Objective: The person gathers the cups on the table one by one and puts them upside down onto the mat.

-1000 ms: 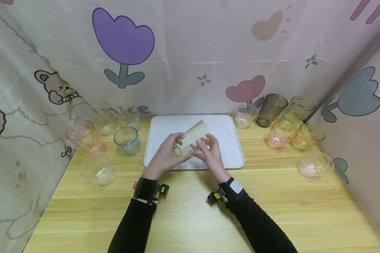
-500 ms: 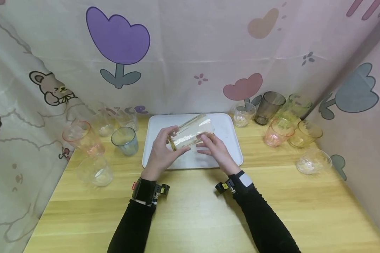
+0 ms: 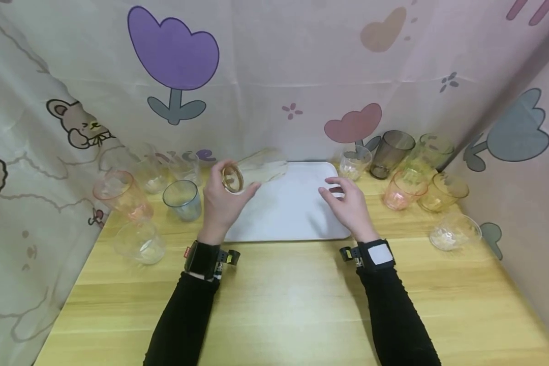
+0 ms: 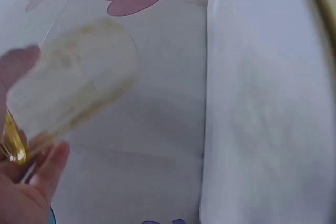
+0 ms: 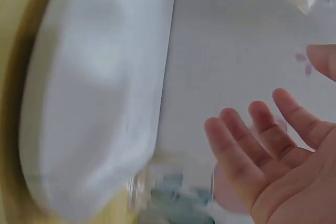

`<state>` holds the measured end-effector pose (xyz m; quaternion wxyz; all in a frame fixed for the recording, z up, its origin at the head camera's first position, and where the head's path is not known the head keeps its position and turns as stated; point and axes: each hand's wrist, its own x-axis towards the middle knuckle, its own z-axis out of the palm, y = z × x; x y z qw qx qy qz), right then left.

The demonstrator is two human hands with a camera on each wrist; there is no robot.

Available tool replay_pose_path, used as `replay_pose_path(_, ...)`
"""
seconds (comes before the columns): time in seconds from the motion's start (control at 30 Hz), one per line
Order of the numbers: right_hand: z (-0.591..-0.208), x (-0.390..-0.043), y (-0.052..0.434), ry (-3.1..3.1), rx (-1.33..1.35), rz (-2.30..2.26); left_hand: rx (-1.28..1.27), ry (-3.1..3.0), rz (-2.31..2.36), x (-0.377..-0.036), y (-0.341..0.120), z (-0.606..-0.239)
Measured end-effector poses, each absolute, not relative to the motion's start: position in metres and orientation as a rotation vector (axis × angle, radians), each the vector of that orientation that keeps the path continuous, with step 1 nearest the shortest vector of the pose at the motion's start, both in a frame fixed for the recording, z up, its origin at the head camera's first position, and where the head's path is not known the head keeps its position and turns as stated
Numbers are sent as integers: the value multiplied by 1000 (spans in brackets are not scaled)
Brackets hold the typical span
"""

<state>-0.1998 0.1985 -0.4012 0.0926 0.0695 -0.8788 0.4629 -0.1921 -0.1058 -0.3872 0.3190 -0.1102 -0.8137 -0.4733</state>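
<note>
My left hand (image 3: 222,206) grips a pale amber drinking glass (image 3: 262,166) near its thick base, above the left part of the white tray (image 3: 293,213). The glass lies tilted on its side in the air, base toward the palm and mouth pointing right. In the left wrist view the amber glass (image 4: 79,72) is blurred, with thumb and fingers about its base. Over the tray's right side my right hand (image 3: 349,206) holds nothing. Its fingers (image 5: 236,135) are spread and loosely bent in the right wrist view.
On the left stand a blue-grey glass (image 3: 183,201), a pink glass (image 3: 123,193) and several clear ones. To the right are a dark grey glass (image 3: 392,154), a pink cup (image 3: 403,189), a yellow cup (image 3: 443,192) and a clear bowl-shaped glass (image 3: 454,234). A patterned curtain (image 3: 256,101) hangs behind.
My right hand has let go of the amber glass and moved right. My left hand has carried the glass up and left, turning its base toward the camera.
</note>
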Motion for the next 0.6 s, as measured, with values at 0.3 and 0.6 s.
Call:
replay_pose_path(0.3,-397,-199,232,-3001,113,957,34,-2247,-1265,-214,-117,-365)
replay_pose_path(0.6,-405,-201,242,-3219,83,794,192,-2407,-1211,-240,-125,-357)
